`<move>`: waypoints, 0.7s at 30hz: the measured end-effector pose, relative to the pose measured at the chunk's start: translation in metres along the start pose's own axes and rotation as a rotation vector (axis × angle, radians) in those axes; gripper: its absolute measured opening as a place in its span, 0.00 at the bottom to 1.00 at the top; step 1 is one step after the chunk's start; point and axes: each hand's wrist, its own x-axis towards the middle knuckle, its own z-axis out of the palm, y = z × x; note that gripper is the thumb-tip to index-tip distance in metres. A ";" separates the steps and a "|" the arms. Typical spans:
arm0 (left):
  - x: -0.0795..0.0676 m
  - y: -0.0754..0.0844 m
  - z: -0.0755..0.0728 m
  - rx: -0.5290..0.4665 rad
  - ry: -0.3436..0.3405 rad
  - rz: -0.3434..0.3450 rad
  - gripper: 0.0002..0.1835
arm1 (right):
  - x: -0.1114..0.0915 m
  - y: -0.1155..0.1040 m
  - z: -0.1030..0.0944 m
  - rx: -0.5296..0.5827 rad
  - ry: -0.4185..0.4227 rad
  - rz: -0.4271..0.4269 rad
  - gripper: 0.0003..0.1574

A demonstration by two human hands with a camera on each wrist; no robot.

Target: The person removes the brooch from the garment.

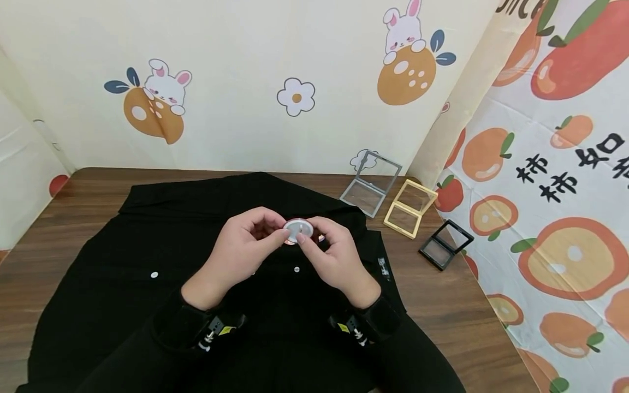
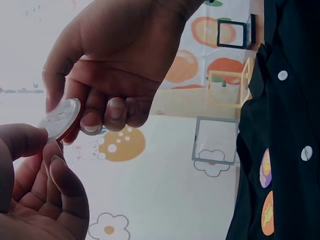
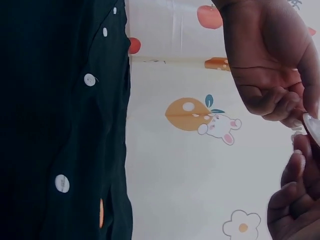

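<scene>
Between my two hands is a round pin badge, its silvery back with a pin turned up towards the head camera and a reddish rim showing. My left hand pinches its left edge with thumb and fingers; my right hand pinches the right edge, thumb on the back. Under both hands a black shirt with white buttons lies spread on the table. In the left wrist view a purple badge and an orange badge sit on the black cloth. The held badge's front is mostly hidden.
Right of the shirt, on the wooden table, stand three opened hinged frames: grey, gold and black. A small shiny patch marks the shirt's right side. Printed curtains hang behind and to the right.
</scene>
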 end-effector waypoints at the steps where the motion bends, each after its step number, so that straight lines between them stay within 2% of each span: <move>1: 0.000 0.000 0.000 0.001 0.002 0.001 0.02 | 0.000 -0.001 -0.002 0.015 -0.013 0.024 0.12; 6: -0.001 0.000 0.001 0.026 0.009 0.026 0.02 | 0.004 -0.005 -0.011 0.162 -0.075 0.167 0.16; 10: -0.001 -0.001 0.002 0.056 0.013 0.057 0.02 | 0.007 -0.005 -0.017 0.286 -0.148 0.246 0.22; 17: 0.000 -0.002 0.003 0.079 0.010 0.087 0.06 | 0.014 0.004 -0.028 0.505 -0.338 0.376 0.29; 21: 0.000 -0.002 0.004 0.082 -0.005 0.106 0.06 | 0.018 0.010 -0.036 0.579 -0.459 0.404 0.31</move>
